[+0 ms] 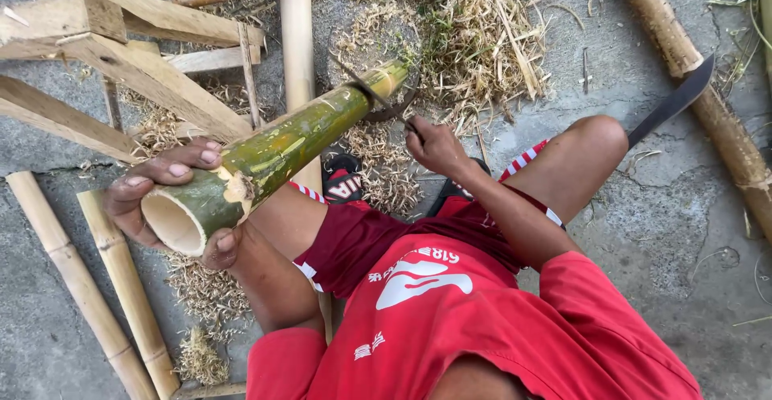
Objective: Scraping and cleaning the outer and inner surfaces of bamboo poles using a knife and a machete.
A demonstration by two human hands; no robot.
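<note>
My left hand point(165, 195) grips the hollow near end of a green bamboo culm point(289, 139) that slants up and away from me across my knee. A curved sickle blade point(378, 102) lies across the bamboo near its far tip. My right hand point(434, 147) is closed around the sickle's handle, just right of the bamboo. I am squatting in a red shirt and dark red shorts.
A machete point(671, 102) rests on the concrete by my right knee. Dry bamboo poles point(104, 287) lie at lower left, another point(708, 94) at right. A wooden frame point(137, 54) stands at upper left. Shavings point(474, 38) are heaped ahead.
</note>
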